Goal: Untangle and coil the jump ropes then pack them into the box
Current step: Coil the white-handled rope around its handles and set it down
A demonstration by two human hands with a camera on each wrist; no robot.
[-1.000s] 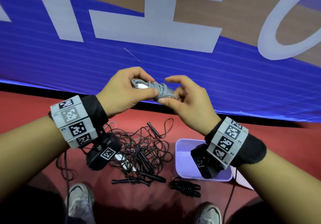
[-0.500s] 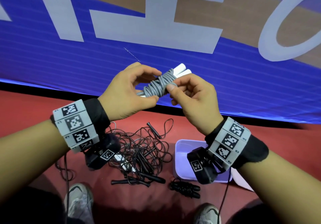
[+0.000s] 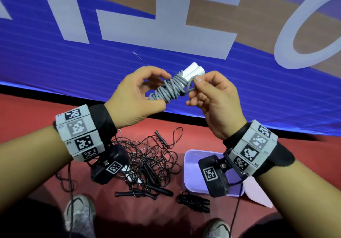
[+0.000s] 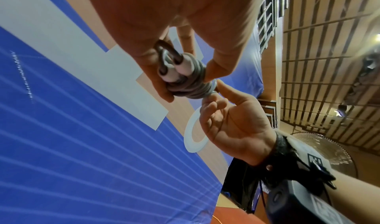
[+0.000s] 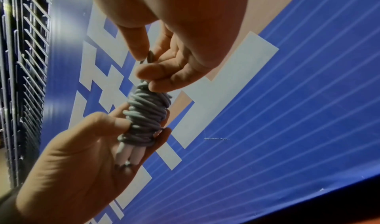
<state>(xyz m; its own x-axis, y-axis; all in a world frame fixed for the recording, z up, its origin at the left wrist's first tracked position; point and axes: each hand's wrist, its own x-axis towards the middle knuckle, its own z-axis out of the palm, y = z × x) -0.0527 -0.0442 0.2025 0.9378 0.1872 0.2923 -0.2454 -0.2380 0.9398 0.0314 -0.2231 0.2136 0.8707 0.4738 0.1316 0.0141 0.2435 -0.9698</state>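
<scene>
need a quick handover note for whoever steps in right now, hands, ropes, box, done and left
Left hand: grips the grey jump rope, coiled round its two white handles.
Right hand: pinches the loose end of the grey cord at the bundle's handle end.
Box: lilac, on the red floor, open; no rope visible inside, part hidden by the wrist camera.
Done: one black coiled rope lies beside the box, unpacked.
Left: secure the grey end, sort the black tangle, pack everything.

One grey coiled jump rope (image 3: 170, 88), one black coiled rope (image 3: 193, 201), one tangle (image 3: 151, 162), one box (image 3: 191, 173), two hands
</scene>
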